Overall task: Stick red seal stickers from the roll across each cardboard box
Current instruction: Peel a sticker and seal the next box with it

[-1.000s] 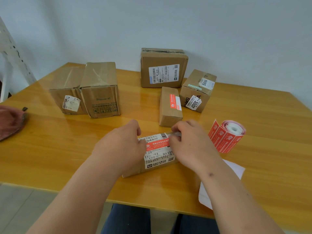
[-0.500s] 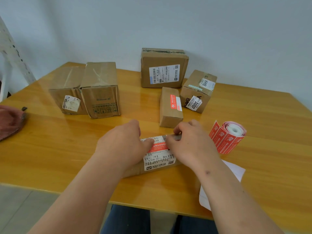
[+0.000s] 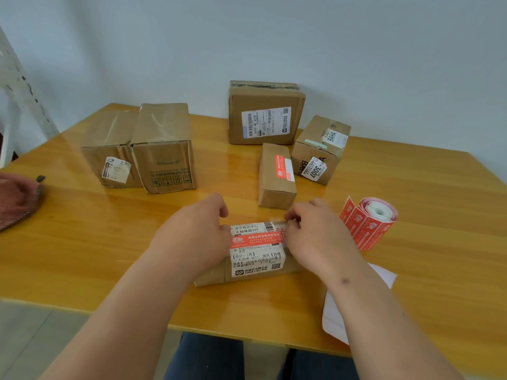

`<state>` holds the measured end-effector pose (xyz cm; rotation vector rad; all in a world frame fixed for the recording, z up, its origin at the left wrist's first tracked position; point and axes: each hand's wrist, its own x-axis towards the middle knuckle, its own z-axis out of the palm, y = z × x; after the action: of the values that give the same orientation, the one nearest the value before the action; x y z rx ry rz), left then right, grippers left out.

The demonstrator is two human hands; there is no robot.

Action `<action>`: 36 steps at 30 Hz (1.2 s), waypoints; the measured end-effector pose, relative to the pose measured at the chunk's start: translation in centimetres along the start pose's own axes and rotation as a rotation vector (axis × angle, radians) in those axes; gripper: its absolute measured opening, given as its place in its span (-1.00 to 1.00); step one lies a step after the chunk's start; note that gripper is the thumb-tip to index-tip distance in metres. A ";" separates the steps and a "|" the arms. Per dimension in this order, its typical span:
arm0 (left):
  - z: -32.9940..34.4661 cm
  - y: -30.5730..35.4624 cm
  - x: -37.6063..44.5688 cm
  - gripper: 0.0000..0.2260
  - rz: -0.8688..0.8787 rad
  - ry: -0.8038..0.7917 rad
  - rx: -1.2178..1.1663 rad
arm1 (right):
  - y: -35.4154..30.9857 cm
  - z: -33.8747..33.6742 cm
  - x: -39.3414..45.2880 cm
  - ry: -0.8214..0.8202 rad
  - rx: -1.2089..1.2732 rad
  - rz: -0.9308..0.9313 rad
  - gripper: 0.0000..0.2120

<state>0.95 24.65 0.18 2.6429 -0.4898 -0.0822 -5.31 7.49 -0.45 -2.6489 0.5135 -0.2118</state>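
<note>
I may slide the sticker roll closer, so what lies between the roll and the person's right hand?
In the head view, only bare table lies between the sticker roll and the right hand, which rests on the near box.

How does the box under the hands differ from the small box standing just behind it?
The near box lies crosswise with a big white shipping label under its red sticker; both hands are on it. The small box behind lies lengthwise, untouched, its red sticker beside a small white patch. Both are brown cardboard and sealed red.
</note>
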 end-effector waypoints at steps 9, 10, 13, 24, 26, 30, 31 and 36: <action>-1.0 -1.1 -1.2 -0.44 0.127 -0.288 0.157 | 1.3 -1.6 -0.8 -0.409 -0.024 -0.164 -0.17; -1.0 -1.2 -1.2 -0.46 0.136 -0.288 0.120 | 1.4 -1.6 -0.8 -0.397 0.009 -0.161 -0.22; -1.6 -2.0 -0.8 -0.57 0.141 -0.302 -0.059 | 1.6 -1.9 -1.0 -0.401 0.088 -0.142 -0.35; -1.3 -1.3 2.4 -0.46 -0.248 -0.156 -0.133 | 1.4 -1.8 -0.7 -0.333 0.229 0.006 -0.36; -1.4 -0.9 2.9 -0.43 -0.312 -0.188 -0.159 | 1.4 -1.4 -0.5 -0.273 0.129 0.032 -0.40; -0.4 -1.9 3.1 -0.45 -0.256 -0.205 0.086 | 1.4 -0.5 -0.2 -0.130 -0.040 -0.027 -0.54; -0.1 -2.2 3.1 -0.46 -0.228 -0.166 0.130 | 1.4 -0.6 -0.2 -0.111 -0.030 -0.039 -0.59; -0.1 -1.9 2.4 -0.57 -0.104 0.077 0.034 | 2.4 -2.4 -0.7 -0.051 0.021 -0.027 -0.73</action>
<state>3.82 25.43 -0.56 2.6920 -0.3307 -0.0041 -7.26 4.84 0.60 -2.6346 0.4563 -0.1566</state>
